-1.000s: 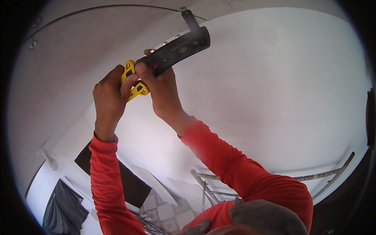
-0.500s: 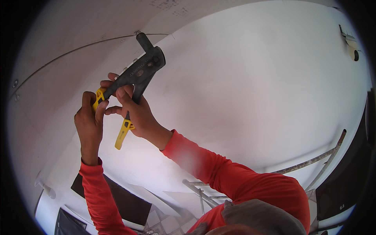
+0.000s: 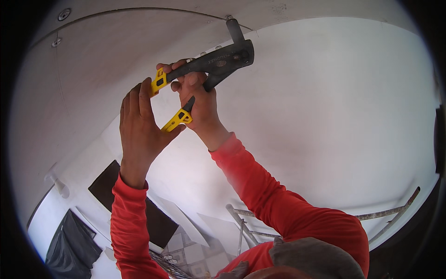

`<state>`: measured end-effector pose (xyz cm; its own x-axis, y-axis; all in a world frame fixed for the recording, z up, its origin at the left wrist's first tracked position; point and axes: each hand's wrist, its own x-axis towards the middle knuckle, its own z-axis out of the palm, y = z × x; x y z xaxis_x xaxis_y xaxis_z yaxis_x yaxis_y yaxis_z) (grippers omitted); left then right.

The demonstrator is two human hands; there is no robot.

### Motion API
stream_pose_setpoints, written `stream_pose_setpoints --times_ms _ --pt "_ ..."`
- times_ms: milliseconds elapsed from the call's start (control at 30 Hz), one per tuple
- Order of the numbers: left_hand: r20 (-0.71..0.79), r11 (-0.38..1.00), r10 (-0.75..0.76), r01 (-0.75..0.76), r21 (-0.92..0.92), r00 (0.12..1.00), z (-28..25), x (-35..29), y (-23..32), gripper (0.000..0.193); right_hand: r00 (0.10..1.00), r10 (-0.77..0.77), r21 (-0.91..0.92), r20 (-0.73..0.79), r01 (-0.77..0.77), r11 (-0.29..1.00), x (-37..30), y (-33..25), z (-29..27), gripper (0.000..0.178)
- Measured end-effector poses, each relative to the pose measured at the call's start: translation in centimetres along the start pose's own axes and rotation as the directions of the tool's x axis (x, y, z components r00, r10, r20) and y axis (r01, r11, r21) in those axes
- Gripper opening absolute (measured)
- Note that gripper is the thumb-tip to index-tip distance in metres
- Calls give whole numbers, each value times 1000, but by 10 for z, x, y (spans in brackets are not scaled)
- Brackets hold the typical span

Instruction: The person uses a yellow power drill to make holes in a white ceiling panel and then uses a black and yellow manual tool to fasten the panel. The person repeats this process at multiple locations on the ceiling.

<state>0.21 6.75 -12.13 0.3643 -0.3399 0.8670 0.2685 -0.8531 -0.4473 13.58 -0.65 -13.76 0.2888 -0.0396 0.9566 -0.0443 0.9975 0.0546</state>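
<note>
A hand riveter with a black body and two yellow-tipped handles points its nose up against a seam in the white ceiling. My right hand is wrapped around the black handles just below the head. My left hand is held flat with its fingers straight, its palm against the yellow handle ends and its thumb by the lower tip. The two handles stand spread apart. Both of my arms are in red sleeves.
Small round fasteners dot the ceiling panel at the upper left. Below, a metal scaffold frame, a dark rectangular opening, a patterned tiled floor and a dark cloth lie far down.
The riveter's handles have swung apart from squeezed to spread. My left hand has let go of the yellow handle and flattened against its ends. The view has shifted along the ceiling.
</note>
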Motion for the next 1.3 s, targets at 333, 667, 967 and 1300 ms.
stream_pose_setpoints --times_ms 333,667,967,1300 --pt "-27 986 158 -156 66 987 0 34 -31 54 936 -78 16 -344 89 996 26 11 30 31" --pt "215 814 -62 174 -554 975 8 47 -35 47 966 6 -92 -257 -31 995 16 0 25 25" --pt "97 962 -44 68 -266 994 12 38 -31 53 910 407 -438 -73 -396 807 -90 -98 -27 39" --pt "10 883 -100 94 -460 995 22 38 -30 46 994 112 -171 11 -108 979 -24 -21 0 50"
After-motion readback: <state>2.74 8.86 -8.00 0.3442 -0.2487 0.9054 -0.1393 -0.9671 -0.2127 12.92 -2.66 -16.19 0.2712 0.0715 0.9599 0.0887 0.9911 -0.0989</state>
